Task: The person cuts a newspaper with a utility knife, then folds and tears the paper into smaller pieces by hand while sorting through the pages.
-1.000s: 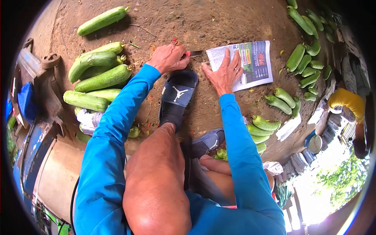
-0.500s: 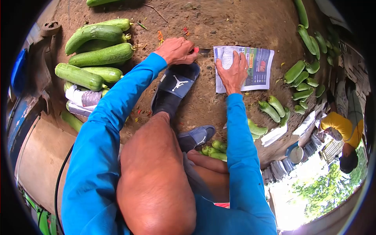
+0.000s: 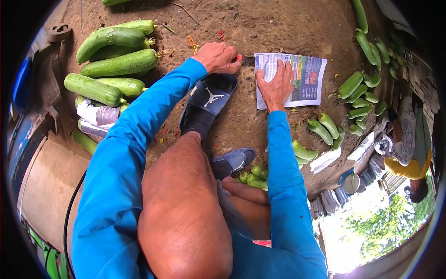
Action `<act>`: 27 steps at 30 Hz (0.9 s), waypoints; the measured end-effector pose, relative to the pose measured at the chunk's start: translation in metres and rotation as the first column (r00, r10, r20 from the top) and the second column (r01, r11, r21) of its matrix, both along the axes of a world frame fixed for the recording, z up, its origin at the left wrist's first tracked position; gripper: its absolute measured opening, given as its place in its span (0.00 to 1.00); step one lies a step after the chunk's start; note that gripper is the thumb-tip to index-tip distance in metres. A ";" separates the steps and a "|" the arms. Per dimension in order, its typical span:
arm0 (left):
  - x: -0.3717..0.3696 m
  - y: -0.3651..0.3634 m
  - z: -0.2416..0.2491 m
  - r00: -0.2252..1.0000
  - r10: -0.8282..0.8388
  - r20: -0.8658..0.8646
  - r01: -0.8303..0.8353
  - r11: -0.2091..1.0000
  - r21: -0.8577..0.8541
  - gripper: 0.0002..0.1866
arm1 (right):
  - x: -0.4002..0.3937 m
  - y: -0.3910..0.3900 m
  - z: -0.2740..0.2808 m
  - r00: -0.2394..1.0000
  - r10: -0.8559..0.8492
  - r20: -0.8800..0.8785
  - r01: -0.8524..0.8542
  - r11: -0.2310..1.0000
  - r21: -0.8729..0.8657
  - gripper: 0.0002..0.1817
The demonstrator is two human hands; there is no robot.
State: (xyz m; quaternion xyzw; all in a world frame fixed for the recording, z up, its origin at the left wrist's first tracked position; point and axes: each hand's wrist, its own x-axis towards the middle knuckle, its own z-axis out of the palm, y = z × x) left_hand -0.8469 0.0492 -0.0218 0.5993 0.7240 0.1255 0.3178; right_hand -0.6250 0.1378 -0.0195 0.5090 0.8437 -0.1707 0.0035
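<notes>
My left hand (image 3: 217, 58) is closed around the red handle of a small knife (image 3: 248, 60), whose dark blade reaches to the left edge of the newspaper. The folded newspaper (image 3: 309, 81) lies flat on the dirt ground, printed with text and coloured panels. Pressed on its left half is my right hand (image 3: 276, 83), palm down with the fingers spread. My sandalled foot (image 3: 209, 95) rests just below the left hand.
Large green gourds (image 3: 121, 64) are piled at left, some partly wrapped in newspaper (image 3: 96, 114). Smaller green gourds (image 3: 350, 84) lie in groups at right, near white paper sheets (image 3: 325, 160). A person in a yellow top (image 3: 404, 168) is at the far right.
My left hand has shifted slightly right with the knife, bringing its blade up to the newspaper's edge. My right hand stays on the paper. The person at far right has changed posture.
</notes>
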 end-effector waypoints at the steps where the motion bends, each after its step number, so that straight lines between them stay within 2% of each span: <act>1: 0.000 0.000 0.000 1.000 -0.008 -0.002 0.008 1.000 -0.009 0.22 | 0.000 0.000 0.000 1.000 0.000 0.000 0.000 1.000 -0.001 0.41; 9: 0.006 0.009 0.016 0.999 -0.035 0.038 0.036 0.999 -0.016 0.20 | -0.001 -0.003 0.003 0.999 0.017 0.029 -0.016 1.000 -0.019 0.47; 11: 0.007 0.010 0.021 0.998 -0.039 0.051 0.040 0.999 -0.027 0.19 | -0.001 -0.003 0.003 1.000 0.014 0.025 -0.013 1.000 -0.019 0.46; 16: 0.014 0.012 0.022 0.998 -0.010 0.060 0.006 0.998 0.068 0.18 | 0.000 -0.004 0.001 1.000 0.004 0.001 -0.004 1.000 -0.012 0.43; 18: 0.014 0.013 0.020 0.997 -0.036 0.063 0.033 0.998 0.049 0.18 | 0.000 -0.005 -0.001 0.996 -0.023 -0.090 0.024 1.000 0.008 0.32; 19: 0.014 0.013 0.019 0.996 -0.062 0.067 0.060 0.998 0.031 0.18 | 0.002 -0.004 -0.002 0.996 -0.022 -0.089 0.023 1.000 0.007 0.32; 21: 0.014 0.011 0.018 0.995 -0.044 0.086 0.039 0.997 0.061 0.18 | 0.007 -0.004 -0.006 0.990 -0.021 -0.137 0.015 0.999 -0.042 0.19; 22: 0.014 0.011 0.018 0.995 -0.027 0.100 0.018 0.995 0.094 0.18 | 0.009 -0.003 -0.008 0.991 -0.021 -0.134 0.016 0.999 -0.041 0.19; 24: 0.015 0.012 0.018 0.996 -0.028 0.086 0.022 0.997 0.068 0.18 | 0.013 0.001 -0.012 0.938 -0.001 -0.346 -0.006 1.000 -0.019 0.12; 25: 0.016 0.011 0.017 0.997 -0.029 0.071 0.026 0.999 0.039 0.18 | 0.016 0.005 -0.010 0.939 0.001 -0.344 -0.008 1.000 -0.020 0.12; 27: 0.018 0.009 0.012 0.997 -0.018 0.081 0.012 0.997 0.073 0.18 | 0.023 0.013 -0.004 0.897 -0.161 -0.412 0.071 0.971 -0.226 0.10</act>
